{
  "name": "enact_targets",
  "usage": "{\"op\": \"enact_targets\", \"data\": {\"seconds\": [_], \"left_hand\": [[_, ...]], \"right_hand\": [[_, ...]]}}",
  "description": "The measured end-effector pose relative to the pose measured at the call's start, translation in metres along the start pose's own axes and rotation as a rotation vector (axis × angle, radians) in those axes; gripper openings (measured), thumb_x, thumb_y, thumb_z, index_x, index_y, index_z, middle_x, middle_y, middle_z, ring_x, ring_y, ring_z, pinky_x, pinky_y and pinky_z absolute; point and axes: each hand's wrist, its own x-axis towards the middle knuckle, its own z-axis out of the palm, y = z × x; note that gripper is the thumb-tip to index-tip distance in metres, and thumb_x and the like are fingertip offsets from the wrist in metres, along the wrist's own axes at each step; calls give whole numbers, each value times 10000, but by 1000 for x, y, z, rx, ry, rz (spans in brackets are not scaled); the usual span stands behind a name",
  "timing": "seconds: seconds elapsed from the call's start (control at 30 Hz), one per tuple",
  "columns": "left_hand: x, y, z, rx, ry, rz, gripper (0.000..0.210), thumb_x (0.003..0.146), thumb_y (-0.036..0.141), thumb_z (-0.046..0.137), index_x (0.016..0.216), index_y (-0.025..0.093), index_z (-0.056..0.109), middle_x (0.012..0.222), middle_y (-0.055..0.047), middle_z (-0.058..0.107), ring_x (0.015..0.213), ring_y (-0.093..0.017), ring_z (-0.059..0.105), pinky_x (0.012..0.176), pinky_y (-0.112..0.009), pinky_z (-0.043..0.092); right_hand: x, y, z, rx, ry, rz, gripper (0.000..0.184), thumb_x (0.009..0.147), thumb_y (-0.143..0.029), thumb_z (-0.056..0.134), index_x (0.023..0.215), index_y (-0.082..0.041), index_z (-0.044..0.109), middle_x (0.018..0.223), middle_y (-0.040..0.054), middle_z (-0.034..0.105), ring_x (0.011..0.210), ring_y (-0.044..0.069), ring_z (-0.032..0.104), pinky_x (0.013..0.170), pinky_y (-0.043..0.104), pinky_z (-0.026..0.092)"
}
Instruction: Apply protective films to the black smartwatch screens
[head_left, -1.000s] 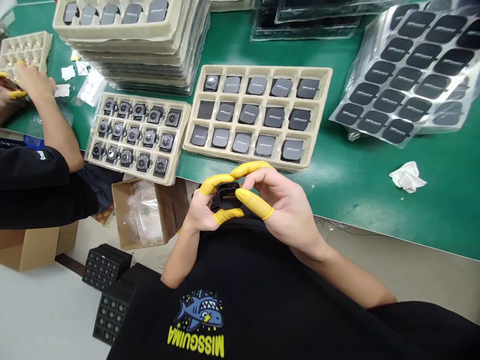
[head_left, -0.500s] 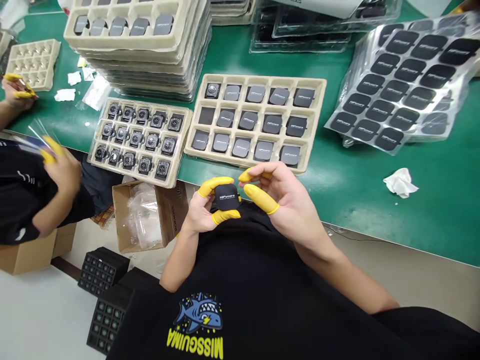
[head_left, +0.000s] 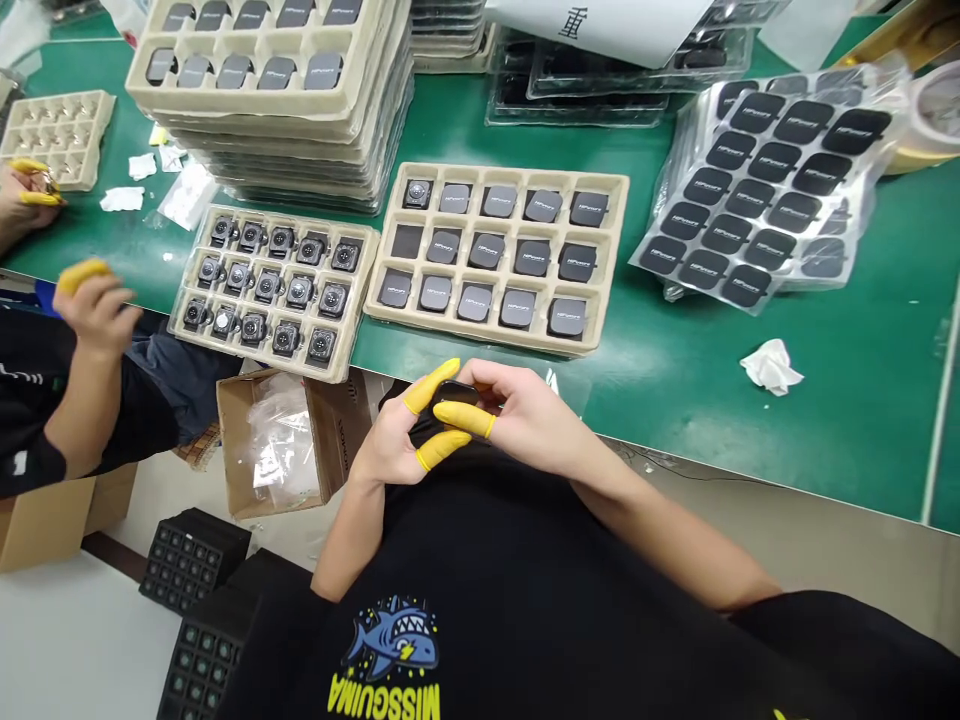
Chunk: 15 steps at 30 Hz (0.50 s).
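Observation:
A black square smartwatch case [head_left: 454, 391] is held between both hands, near the table edge at my body. My left hand [head_left: 397, 437] grips its left side between yellow-capped thumb and forefinger. My right hand [head_left: 525, 415] closes on it from the right, its yellow-capped thumb lying across the front and hiding much of the watch. Just beyond lies a beige tray [head_left: 609, 250] of watches, most showing dark HiFuture-printed faces; one at the back left shows its sensor back. To its left, another beige tray [head_left: 363, 290] holds watches sensor side up.
Tall stacks of trays [head_left: 300, 130] stand at the back left. Sheets of black HiFuture stickers [head_left: 739, 190] are piled at the right, near a crumpled tissue [head_left: 771, 367]. A cardboard box [head_left: 330, 430] sits below the table edge. A co-worker's hand [head_left: 97, 305] is at the left.
My right hand has moved left and closed on the watch, which has tilted so its printed face no longer shows. The co-worker's hand at the left has shifted too.

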Motion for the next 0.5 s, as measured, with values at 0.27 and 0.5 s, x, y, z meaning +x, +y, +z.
{"op": "enact_targets", "data": {"seconds": [0.27,0.5], "left_hand": [[-12,-9,5,1,57,-177,454,1011,525,808,1312,187,770,928,-39,795,755,-184,723,721,-305,639],[-23,2,-10,-106,259,-272,586,949,488,892,1435,192,754,832,6,756,739,-134,678,763,-256,609]], "right_hand": [[15,7,4,-275,3,-69,279,1043,-451,652,908,-227,749,779,-14,695,685,149,521,650,309,391],[42,-21,-14,-379,78,-228,310,1059,-428,616,812,-245,664,807,18,712,771,217,619,726,343,429]]}}
